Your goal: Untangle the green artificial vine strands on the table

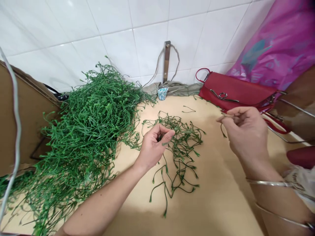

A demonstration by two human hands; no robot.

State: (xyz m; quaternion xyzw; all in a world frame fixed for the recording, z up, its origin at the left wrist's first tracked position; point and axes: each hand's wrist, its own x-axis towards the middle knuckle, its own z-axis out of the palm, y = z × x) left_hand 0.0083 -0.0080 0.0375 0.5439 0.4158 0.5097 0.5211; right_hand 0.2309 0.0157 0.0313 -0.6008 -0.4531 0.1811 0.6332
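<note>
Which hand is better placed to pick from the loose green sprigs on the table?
Left, probably: the left hand sits directly over the tangled thin green sprigs; the right hand hangs off to their side.

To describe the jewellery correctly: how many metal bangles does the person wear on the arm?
2. Both are on the forearm behind the right hand: the upper bangle nearer the wrist, the lower bangle further along. More may be hidden out of frame.

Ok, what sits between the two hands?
Head view: a loose tangle of thin green stems on the tan tabletop, reaching the left hand. Past it, more tabletop, then a short green stem hanging from the right hand.
</note>
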